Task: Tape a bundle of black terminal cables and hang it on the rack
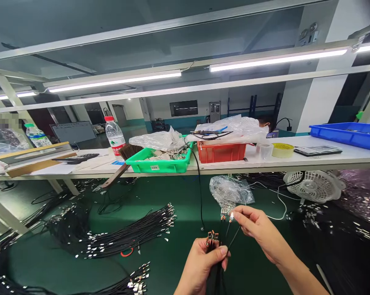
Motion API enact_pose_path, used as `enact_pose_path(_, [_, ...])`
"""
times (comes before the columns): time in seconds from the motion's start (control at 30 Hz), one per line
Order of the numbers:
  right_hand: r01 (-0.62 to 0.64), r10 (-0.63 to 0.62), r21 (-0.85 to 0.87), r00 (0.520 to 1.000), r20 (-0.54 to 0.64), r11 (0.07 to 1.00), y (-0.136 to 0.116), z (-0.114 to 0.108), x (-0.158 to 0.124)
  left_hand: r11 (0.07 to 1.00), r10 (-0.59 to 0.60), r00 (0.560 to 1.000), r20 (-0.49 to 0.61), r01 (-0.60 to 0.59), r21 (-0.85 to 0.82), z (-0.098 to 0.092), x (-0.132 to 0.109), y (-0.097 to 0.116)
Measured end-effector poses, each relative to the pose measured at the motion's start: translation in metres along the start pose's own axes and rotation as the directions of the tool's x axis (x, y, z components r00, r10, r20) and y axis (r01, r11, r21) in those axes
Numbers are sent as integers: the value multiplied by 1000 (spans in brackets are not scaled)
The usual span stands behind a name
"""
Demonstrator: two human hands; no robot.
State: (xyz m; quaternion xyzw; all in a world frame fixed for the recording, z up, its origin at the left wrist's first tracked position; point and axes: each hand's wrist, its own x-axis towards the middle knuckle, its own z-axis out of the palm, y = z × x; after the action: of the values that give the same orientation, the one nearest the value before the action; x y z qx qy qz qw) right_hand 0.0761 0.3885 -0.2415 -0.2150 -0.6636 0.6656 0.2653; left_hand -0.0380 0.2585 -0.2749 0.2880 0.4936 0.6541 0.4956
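On my feed, the left hand (201, 264) is curled closed around a bunch of black wire leads (217, 278), their crimped metal terminals (212, 239) poking up just above the fingers. The right hand (254, 229) seems to pinch one lead near its terminal between thumb and fingers, though glare makes the grip hard to read from here. Left of the hands, more bundled leads (126, 233) lie on the green floor (185, 196); just ahead sits a clear plastic bag (229, 192) of metal parts.

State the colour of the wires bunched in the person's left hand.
The wires in the left hand are black, shown best in the head view.
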Motion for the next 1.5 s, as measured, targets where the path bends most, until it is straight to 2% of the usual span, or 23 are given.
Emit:
enact_pose_path(0.07, [2,-1,-24,1000,3,1000,-2,1,1,1000,12,1000,-6,-11,22,-1,0,-1])
enact_pose_path(0.13, [-12,12,26,1000,4,1000,-3,2,1,999,18,1000,-4,-18,32,-1,1,-2])
enact_pose_path(0.33, [-130,96,343,989,115,930,3,0,2,1000,12,1000,21,-12,10,-3,0,-3])
enact_pose_path(0.4, [-163,113,397,983,148,903,6,1,3,1000,13,1000,29,-13,4,-3,-1,-2])
enact_pose_path(0.57, [-85,58,282,993,105,956,5,0,2,997,31,999,25,-29,-76,-4,-2,-1])
enact_pose_path(0.73, [-46,14,179,984,179,983,3,-5,-1,983,-4,995,98,21,-182,-6,-2,-4])
enact_pose_path(0.9, [26,-27,24,998,59,999,4,-5,-2,991,68,986,153,-50,-120,-7,-3,-7])
enact_pose_path(1.1, [-28,24,-89,999,-48,996,0,3,-5,984,77,997,13,-74,-160,-7,0,-15])
enact_pose_path(1.23, [-75,69,-73,994,-82,995,0,5,-7,982,53,999,0,-52,-180,-7,2,-15])
enact_pose_path(1.37, [-91,89,-29,994,-68,995,1,5,-8,982,53,999,-4,-53,-179,-9,3,-16])
enact_pose_path(1.5, [-21,20,-23,1000,-20,1000,-4,3,-8,982,46,999,-15,-48,-181,-12,3,-20])
